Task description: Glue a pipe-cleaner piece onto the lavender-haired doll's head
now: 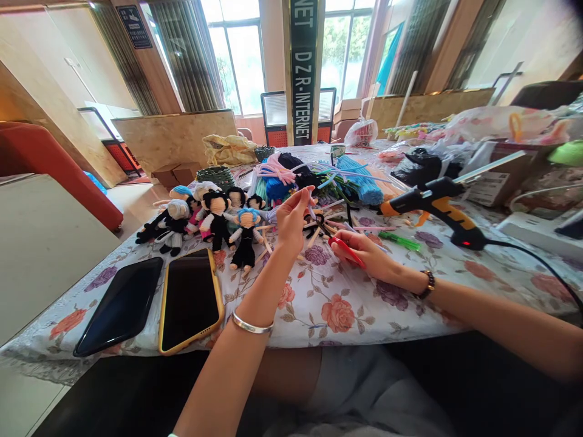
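Near the table's (319, 315) front edge lie two phones (189, 300), with small dolls (214, 221) behind them. The left hand (291, 221) is raised – its grip pinching a thin craft stem (311, 203). The right hand (364, 255) rests on the cloth – grip pressed around red scissors (347, 250). A glue gun (437, 206) stands toward the right edge.

Red-handled scissors (347, 250) low over the floral cloth, small pale piece (311, 200) pinched upright above
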{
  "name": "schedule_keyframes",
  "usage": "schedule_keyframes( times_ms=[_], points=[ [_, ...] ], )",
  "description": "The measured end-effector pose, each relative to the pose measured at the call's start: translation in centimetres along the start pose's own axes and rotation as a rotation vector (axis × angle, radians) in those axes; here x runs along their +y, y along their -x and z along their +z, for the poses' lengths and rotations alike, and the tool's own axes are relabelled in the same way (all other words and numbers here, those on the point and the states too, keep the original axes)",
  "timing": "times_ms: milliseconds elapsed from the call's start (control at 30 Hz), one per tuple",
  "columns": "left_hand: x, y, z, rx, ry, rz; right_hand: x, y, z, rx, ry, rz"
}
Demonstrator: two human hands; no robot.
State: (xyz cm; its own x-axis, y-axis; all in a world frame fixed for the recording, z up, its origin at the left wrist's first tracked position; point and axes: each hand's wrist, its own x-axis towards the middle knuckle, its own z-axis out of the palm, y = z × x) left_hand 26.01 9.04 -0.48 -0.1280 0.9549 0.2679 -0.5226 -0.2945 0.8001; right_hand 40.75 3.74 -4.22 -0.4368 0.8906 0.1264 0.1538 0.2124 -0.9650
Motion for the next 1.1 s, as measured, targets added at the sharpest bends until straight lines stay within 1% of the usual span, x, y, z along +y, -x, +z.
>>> schedule_keyframes(
  times_ms=[167,300,533,700,900,1100],
  points=[
    [0.05,0.01,-0.07,-0.014,-0.016,-0.012,-0.06,0.03,0.03,-0.005,-0.024,-0.021],
    [-0.15,-0.13,-0.17,-0.023,-0.003,-0.005,-0.21,0.05,0.02,-0.003,0.006,0.001],
    [0.04,-0.04,-0.08,-0.004,0.002,-0.019,0.15,0.08,-0.1,0.011,-0.008,-0.005],
    [0.05,-0.04,-0.11,-0.011,0.003,-0.016,0.05,0.26,-0.17,-0.012,-0.012,-0.009],
    [0.23,0.12,0.09,-0.007,0.002,-0.015,0.0,0.17,-0.15,-0.007,0.002,0.004],
    [0.19,0.09,0.08,-0.008,0.001,-0.015,0.39,0.07,-0.27,-0.004,-0.016,-0.025]
  ],
)
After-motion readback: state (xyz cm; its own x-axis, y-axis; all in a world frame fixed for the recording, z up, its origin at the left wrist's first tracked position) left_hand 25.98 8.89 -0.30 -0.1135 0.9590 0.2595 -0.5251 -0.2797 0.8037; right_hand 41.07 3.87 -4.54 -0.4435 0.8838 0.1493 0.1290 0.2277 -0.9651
